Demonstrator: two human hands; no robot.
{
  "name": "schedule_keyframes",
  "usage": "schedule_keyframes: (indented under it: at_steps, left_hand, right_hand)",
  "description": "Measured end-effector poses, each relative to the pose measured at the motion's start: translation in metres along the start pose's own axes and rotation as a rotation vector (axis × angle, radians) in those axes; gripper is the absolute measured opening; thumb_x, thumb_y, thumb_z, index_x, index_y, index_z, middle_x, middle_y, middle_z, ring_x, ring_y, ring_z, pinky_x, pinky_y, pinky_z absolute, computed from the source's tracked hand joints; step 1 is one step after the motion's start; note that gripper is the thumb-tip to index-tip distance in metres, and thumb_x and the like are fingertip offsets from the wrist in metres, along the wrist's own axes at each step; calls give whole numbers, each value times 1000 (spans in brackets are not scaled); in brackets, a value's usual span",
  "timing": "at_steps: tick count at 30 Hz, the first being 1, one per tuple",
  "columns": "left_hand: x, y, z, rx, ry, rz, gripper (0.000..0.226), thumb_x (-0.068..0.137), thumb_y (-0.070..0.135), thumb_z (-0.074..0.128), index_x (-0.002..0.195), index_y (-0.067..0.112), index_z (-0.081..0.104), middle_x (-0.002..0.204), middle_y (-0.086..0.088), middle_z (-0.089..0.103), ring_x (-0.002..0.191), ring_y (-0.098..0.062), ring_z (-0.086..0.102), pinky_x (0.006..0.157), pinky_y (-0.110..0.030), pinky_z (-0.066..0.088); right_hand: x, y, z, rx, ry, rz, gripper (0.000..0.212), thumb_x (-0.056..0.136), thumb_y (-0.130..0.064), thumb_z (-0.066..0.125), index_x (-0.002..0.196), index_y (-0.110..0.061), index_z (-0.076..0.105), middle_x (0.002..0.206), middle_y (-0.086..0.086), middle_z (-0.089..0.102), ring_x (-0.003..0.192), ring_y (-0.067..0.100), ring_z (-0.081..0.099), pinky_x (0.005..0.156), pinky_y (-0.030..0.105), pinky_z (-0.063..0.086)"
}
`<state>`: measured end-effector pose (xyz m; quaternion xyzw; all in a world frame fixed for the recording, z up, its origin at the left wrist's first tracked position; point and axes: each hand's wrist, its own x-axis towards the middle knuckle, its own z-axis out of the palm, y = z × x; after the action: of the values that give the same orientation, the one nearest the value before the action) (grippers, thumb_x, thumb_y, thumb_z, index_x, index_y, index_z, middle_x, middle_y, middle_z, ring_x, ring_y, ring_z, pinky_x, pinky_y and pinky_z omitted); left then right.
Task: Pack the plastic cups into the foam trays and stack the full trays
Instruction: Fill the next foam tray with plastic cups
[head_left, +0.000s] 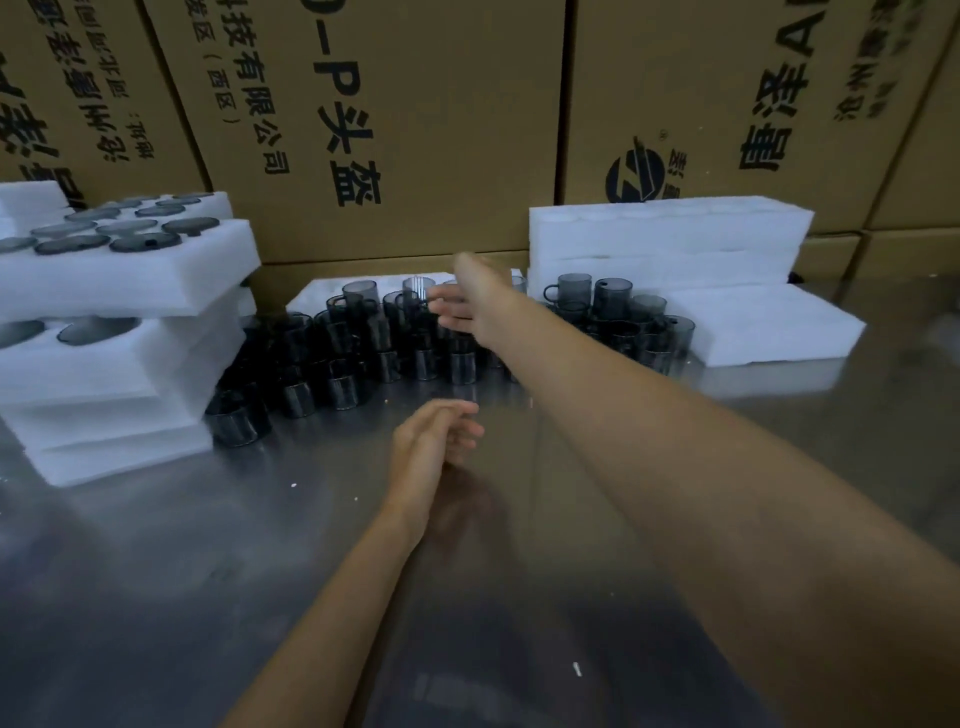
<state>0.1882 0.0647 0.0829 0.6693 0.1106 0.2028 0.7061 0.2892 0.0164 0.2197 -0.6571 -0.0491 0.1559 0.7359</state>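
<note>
Plastic cups (358, 343), dark and see-through with small handles, stand crowded together on the shiny metal bench (156, 571), filling the stretch between the foam stacks. A second cluster of cups (623, 322) sits further right, just beside a flat foam tray (769, 322) lying on the bench. On the left, a stack of full foam trays (104, 332) rises in uneven layers, the top one tilted and showing dark cup bottoms in its round pockets. At the back right, a stack of white foam trays (670, 234) stands against the cardboard boxes (415, 130), which carry printed characters. Another foam tray (322, 296) lies behind the main crowd of cups. The right hand (462, 306) reaches out over the cups, fingers spread and blurred, holding nothing. The left hand (436, 436) hovers low above the bench nearer the person, fingers loosely extended, also holding nothing.
</note>
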Motion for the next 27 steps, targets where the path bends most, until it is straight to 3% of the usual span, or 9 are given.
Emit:
schedule_keyframes:
  at_steps: [3,5,7,10,14,16,18,23,27]
  left_hand:
    - [5,-12,36,198,-126,63,21,98,14,54,91,13,74,96,-3,73,94,-12,65,77,-9,45]
    - [16,-22,63,402,-223,127,17,99,17,54,99,18,71,112,-2,65,106,-12,59,86,-9,44]
    - [31,-32,86,779,-298,247,23,100,24,50,119,19,62,128,-1,55,124,-19,46,105,-29,37]
    - [48,-42,107,1191,-361,378,37,101,38,40,132,20,49,139,-1,47,133,-22,36,108,-39,28]
    - [71,-47,115,1171,-285,424,32,102,36,40,127,22,54,136,3,51,127,-20,39,102,-35,30]
    - [77,-47,118,1157,-255,426,28,101,34,42,123,24,57,132,5,52,123,-19,40,99,-35,30]
    - [79,-48,120,1145,-246,418,26,100,34,44,121,26,58,131,6,52,121,-18,40,99,-35,30]
    - [82,-51,121,1119,-222,384,24,98,35,48,119,29,59,131,10,51,124,-16,39,102,-36,28]
    - [81,-51,121,1107,-227,375,24,99,35,49,119,30,59,132,10,51,124,-16,38,102,-36,27]
  right_hand:
    - [10,2,-66,-91,266,-115,22,98,-12,36,92,-17,56,100,18,71,64,21,52,60,31,44]
    - [19,12,-111,-215,417,-176,15,97,-15,41,96,-19,56,106,16,68,75,24,55,67,35,45]
    - [25,22,-150,-368,492,-231,14,95,-16,45,103,-22,54,108,13,63,81,26,57,70,36,47]
    - [37,40,-215,-780,638,-234,44,89,-13,52,131,-20,47,124,13,57,114,33,52,94,43,46]
    - [50,63,-288,-1174,694,-66,78,88,-21,65,152,-21,20,154,13,31,145,34,22,112,48,27]
    - [59,69,-314,-1320,622,51,79,92,-28,64,155,-26,15,165,12,7,152,33,2,119,50,15]
    - [67,71,-331,-1451,580,79,73,93,-25,61,153,-28,21,166,11,0,153,32,-6,121,51,8]
    - [83,69,-342,-1629,580,43,64,92,-29,57,150,-19,30,165,11,10,153,31,-5,122,50,3]
    - [72,67,-339,-1717,617,80,46,89,-38,59,132,-24,50,147,10,31,135,36,31,114,50,18]
